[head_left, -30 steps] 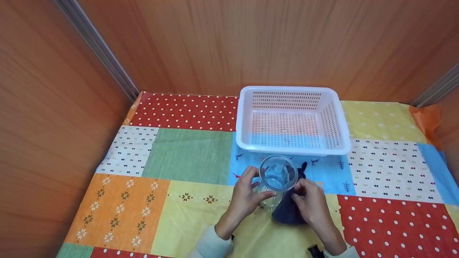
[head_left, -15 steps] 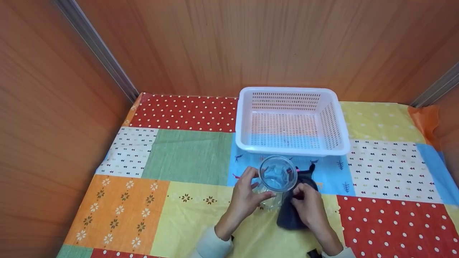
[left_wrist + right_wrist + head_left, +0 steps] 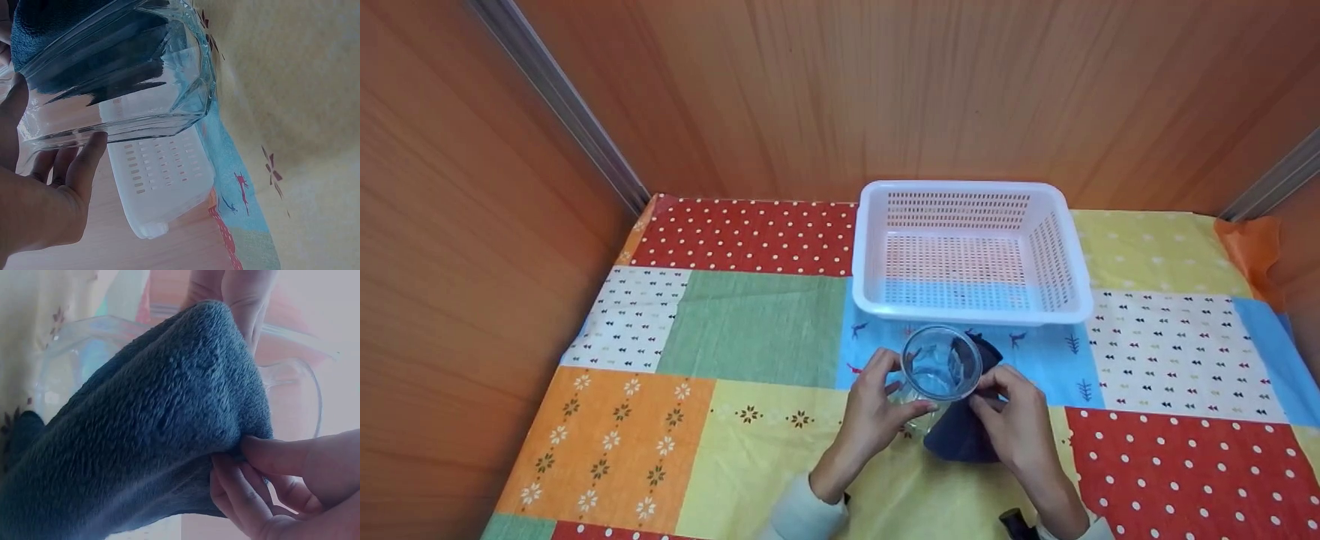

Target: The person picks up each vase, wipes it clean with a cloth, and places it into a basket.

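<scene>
In the head view a clear glass cup (image 3: pixel 934 367) stands tilted a little, its round rim facing up. My left hand (image 3: pixel 876 409) grips its side between thumb and fingers. The left wrist view shows the cup's faceted lower end (image 3: pixel 191 95) close to the tablecloth. A dark blue-grey fuzzy towel (image 3: pixel 960 436) hangs against the cup's right side. My right hand (image 3: pixel 1018 416) pinches this towel near the rim. In the right wrist view the towel (image 3: pixel 152 410) covers much of the glass, with thumb and fingertips gathering a fold.
A white perforated plastic basket (image 3: pixel 971 311) stands just beyond the cup. Under everything lies a patchwork-print tablecloth (image 3: pixel 765 330). Wood-grain panels (image 3: pixel 840 97) enclose the back and sides. An orange cloth piece (image 3: pixel 1251 255) lies at the right back corner.
The right hand and towel moved slightly down and right along the cup, then back up and left; the towel's far end shifted toward the rim. The left hand and cup stay put.
</scene>
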A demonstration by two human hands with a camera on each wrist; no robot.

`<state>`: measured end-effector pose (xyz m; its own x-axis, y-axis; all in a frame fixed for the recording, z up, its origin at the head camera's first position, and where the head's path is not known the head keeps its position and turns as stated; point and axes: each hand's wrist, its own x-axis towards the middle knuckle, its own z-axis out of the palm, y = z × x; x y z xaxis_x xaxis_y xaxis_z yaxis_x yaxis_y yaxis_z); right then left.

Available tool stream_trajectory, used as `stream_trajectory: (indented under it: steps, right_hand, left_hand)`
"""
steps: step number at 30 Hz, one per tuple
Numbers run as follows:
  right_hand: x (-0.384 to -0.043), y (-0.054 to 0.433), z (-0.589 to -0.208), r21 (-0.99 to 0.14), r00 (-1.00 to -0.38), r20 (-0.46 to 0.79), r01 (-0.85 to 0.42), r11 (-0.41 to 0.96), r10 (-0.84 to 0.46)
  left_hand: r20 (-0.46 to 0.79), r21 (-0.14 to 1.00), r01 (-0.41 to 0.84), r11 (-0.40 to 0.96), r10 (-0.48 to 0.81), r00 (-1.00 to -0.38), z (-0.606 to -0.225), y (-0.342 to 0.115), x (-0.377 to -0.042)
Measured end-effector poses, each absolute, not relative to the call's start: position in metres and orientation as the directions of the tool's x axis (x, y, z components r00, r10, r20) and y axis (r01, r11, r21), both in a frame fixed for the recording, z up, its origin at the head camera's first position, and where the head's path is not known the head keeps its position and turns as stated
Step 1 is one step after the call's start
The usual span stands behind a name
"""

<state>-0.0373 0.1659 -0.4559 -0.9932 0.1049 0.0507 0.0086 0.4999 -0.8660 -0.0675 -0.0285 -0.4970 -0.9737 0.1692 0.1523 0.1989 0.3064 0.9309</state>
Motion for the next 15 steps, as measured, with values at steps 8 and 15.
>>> stream_trajectory:
  steps: [8, 15]
  right_hand:
    - [-0.039, 0.172, -0.480, -0.784, -0.995, 0.081, -0.026, 0.621, 0.061]
    - [-0.045, 0.181, -0.509, -0.732, -1.000, 0.016, -0.001, 0.681, 0.015]
  left_hand:
    - [0.153, 0.929, 0.200, 0.313, 0.166, -0.974, -0.496, -0.027, -0.067]
    - [0.142, 0.927, 0.186, 0.325, 0.156, -0.978, -0.495, -0.026, -0.067]
